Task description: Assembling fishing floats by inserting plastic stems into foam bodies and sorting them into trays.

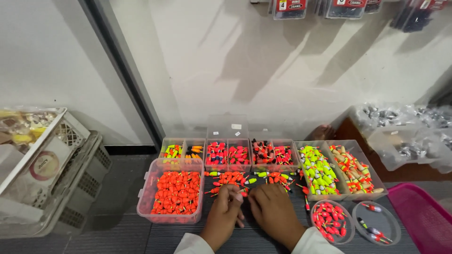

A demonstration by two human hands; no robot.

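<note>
Against the far white wall, clear compartment boxes (245,155) of coloured fishing floats line your dark ribbed floor mat (188,235). Your left hand (224,214) and right hand (274,211) rest side by side, nearly touching, fingers curled narrow at the near edge of a loose pile of red and yellow floats (235,178); whether either pinches one, you cannot tell. A tub of orange floats (175,193) sits just left, and two round dishes (353,221) lie right.
</note>
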